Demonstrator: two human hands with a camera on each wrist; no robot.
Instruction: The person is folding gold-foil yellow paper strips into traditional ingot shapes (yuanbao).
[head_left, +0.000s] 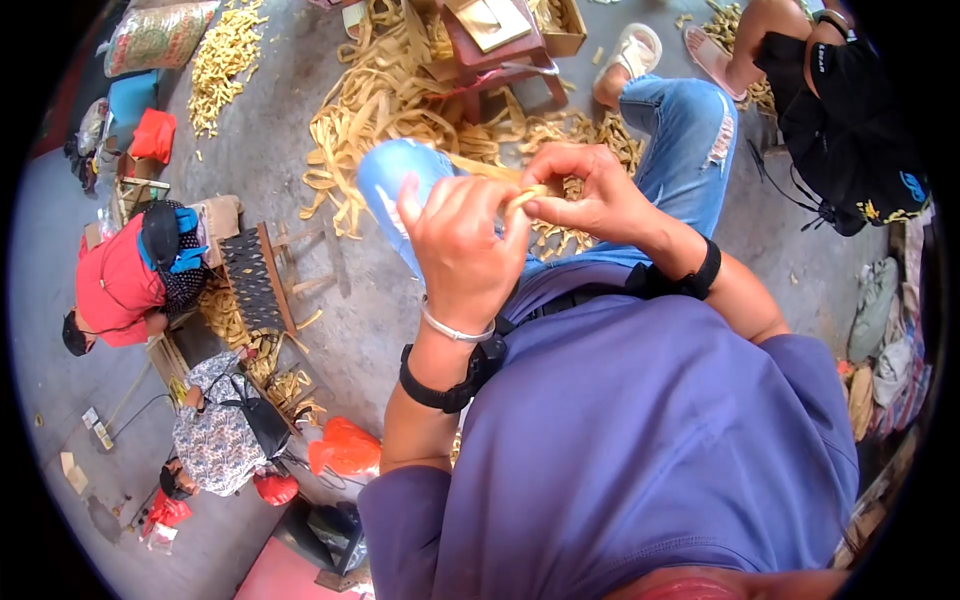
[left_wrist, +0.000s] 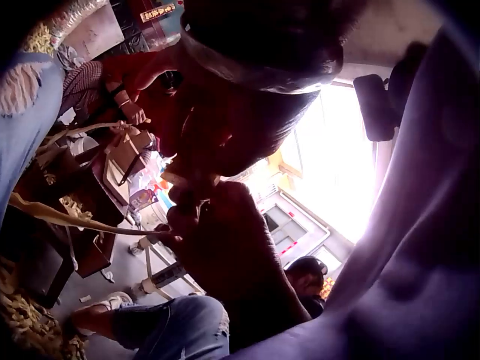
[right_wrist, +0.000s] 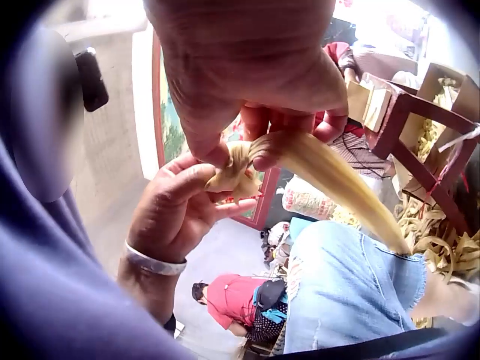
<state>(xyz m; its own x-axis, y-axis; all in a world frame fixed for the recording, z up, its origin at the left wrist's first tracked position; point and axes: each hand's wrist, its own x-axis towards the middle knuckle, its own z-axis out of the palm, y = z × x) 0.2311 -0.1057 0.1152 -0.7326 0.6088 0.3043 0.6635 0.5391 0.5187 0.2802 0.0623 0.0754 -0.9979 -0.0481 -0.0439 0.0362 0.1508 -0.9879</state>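
A flat, pale yellow strip (right_wrist: 349, 187) twists into a loop or knot (right_wrist: 238, 166) between both hands, above the person's lap. My left hand (head_left: 462, 240), with a silver bangle at the wrist, pinches the folded part between thumb and fingers. From the other side, my right hand (head_left: 590, 188) pinches the same strip close to the knot. In the right wrist view, the strip's long tail hangs from under the right fingers towards the denim knee (right_wrist: 352, 277). Dark shadow covers both hands in the left wrist view.
Long strips (head_left: 365, 105) lie heaped on the floor ahead, beside a red-brown stool (head_left: 500, 50). Short yellow pieces (head_left: 225, 70) are spread at the far left. People sit at the left, one in a red top (head_left: 120, 280); another person's leg (head_left: 750, 50) is at the right.
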